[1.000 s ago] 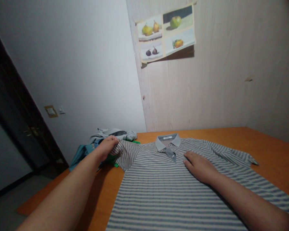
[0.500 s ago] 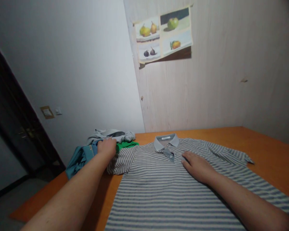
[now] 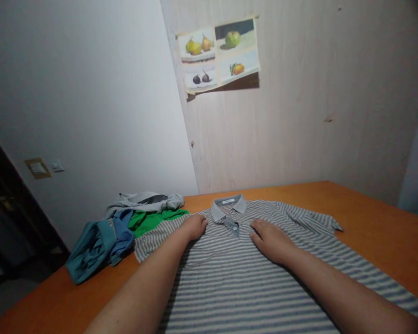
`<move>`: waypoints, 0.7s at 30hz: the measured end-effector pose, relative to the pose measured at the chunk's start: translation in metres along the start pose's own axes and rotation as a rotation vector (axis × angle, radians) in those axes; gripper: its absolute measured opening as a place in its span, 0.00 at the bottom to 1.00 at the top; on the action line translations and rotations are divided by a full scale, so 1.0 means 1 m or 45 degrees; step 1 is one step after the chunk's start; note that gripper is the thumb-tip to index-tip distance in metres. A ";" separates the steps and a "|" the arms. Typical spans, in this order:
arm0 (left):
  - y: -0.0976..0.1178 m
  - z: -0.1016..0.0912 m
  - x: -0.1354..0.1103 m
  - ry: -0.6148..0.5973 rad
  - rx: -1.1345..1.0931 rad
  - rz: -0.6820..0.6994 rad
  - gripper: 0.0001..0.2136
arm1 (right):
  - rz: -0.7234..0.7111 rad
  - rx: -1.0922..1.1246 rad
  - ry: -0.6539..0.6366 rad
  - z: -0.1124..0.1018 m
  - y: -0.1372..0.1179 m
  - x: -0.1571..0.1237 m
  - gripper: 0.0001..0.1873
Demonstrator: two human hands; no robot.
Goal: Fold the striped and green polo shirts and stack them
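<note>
A grey-and-white striped polo shirt point(image 3: 226, 283) lies spread out, front side up, with its grey collar point(image 3: 242, 204) at the far end. My left hand point(image 3: 195, 226) is on the shirt near the shoulder left of the collar, fingers curled into the fabric; their tips are partly hidden. A shallow crease runs across the chest beside that wrist. Flat on the chest, right of the button placket point(image 3: 232, 227), rests my right hand point(image 3: 270, 239) with its fingers extended. The shirt's left-side sleeve point(image 3: 149, 243) reaches the loose clothes; the other sleeve point(image 3: 320, 220) is slightly rumpled.
Left of the shirt are crumpled clothes: a teal-blue garment point(image 3: 94, 248), a green one point(image 3: 149, 220) and a grey one point(image 3: 139, 202). They lie on the orange tabletop point(image 3: 386, 236). Behind it stands a wall with a fruit picture sheet point(image 3: 218, 55). A dark door frame is at left.
My left hand has moved right, from the sleeve beside the loose clothes to the shoulder near the collar. The sleeve now extends further left. My right hand stays on the chest. The view has shifted.
</note>
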State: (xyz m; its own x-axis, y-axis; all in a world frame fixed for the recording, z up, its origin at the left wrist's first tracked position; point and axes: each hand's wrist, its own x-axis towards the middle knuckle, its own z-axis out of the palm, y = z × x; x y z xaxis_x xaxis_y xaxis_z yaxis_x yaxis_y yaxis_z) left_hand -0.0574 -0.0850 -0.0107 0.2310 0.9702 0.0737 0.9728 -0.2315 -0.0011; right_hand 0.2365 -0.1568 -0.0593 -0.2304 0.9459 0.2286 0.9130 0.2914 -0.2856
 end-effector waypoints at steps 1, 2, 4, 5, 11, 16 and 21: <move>0.000 0.004 0.003 -0.009 -0.012 0.017 0.17 | 0.003 0.010 0.001 -0.001 -0.001 0.000 0.29; -0.002 0.007 0.006 -0.014 -0.020 0.020 0.18 | 0.006 0.020 0.002 -0.001 -0.001 0.000 0.29; -0.006 0.010 0.012 -0.021 -0.030 0.003 0.20 | 0.016 0.036 0.005 -0.001 -0.002 0.000 0.29; -0.008 0.010 0.016 -0.024 -0.033 -0.011 0.20 | 0.021 0.043 0.002 -0.001 -0.002 0.000 0.29; 0.005 0.001 0.041 0.074 -0.068 -0.015 0.19 | 0.055 0.075 -0.006 -0.001 -0.004 0.000 0.29; 0.039 -0.001 0.058 0.045 -0.183 0.148 0.18 | 0.054 0.103 0.012 -0.002 -0.006 -0.002 0.29; 0.049 0.003 0.069 -0.083 -0.226 0.194 0.15 | 0.064 0.118 0.008 0.000 -0.006 -0.001 0.30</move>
State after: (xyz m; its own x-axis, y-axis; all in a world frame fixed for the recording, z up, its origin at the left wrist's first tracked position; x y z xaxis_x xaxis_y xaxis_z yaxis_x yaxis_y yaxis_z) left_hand 0.0061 -0.0296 -0.0089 0.3810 0.9243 0.0218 0.9099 -0.3790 0.1687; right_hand 0.2314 -0.1595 -0.0578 -0.1827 0.9587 0.2179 0.8883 0.2560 -0.3812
